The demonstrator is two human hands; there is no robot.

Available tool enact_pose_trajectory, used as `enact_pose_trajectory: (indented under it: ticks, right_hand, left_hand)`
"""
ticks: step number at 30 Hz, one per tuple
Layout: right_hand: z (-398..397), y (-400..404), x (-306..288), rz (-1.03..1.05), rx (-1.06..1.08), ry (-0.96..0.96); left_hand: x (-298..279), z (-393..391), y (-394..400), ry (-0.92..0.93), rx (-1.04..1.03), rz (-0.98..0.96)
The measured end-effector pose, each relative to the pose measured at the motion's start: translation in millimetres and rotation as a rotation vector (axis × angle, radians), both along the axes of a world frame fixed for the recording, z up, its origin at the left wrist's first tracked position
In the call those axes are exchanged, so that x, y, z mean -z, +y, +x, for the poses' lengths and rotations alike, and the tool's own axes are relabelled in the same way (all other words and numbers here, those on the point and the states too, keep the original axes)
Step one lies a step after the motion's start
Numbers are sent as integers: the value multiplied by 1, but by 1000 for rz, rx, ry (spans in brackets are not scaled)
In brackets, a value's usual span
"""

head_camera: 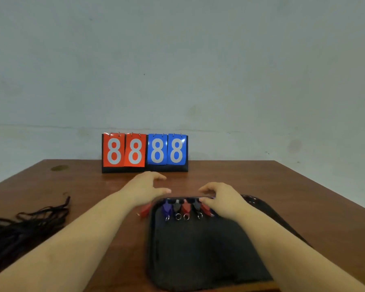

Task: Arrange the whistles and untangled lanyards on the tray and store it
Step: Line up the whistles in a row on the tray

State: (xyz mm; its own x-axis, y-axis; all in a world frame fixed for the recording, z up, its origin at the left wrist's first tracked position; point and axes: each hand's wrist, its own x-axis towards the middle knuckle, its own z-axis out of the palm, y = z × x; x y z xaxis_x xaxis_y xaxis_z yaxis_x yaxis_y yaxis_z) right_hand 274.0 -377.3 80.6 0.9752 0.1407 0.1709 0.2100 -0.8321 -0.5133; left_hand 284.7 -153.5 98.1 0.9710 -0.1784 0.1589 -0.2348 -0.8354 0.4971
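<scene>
A black tray [198, 249] lies on the brown table [93, 186] in front of me. Along its far edge sits a row of whistles: purple [166, 208], black [176, 205], red [186, 207], another dark one [196, 204] and a red one [205, 208] under my right hand's fingers. One more red whistle [144, 210] lies just off the tray's left rim. My left hand [144, 187] hovers above the tray's far left corner, fingers spread, holding nothing. My right hand [221, 197] rests fingers-down on the row's right end. A tangle of black lanyards [23, 226] lies at the left.
A flip scoreboard [144, 152] showing 8 8 in red and 8 8 in blue stands at the table's far edge against the pale wall. The table's right edge runs diagonally close to the tray's right side.
</scene>
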Motion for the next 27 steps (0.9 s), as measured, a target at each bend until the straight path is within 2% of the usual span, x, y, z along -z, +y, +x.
enact_pose_trajectory:
  ticks: [9,16,21,27]
  right_hand:
    - [9,109,9,-30,-129,38]
    - [38,126,37,-142,-60,24]
    - [53,127,51,-105,-13,-38]
    - [47,133,55,-68,-64,-109]
  left_hand:
    - [21,-21,91,73,-117,-35]
    - [61,8,83,105,-60,-131]
    - [81,24,73,93,-31,-147]
    - [85,25,76,46,8,-146]
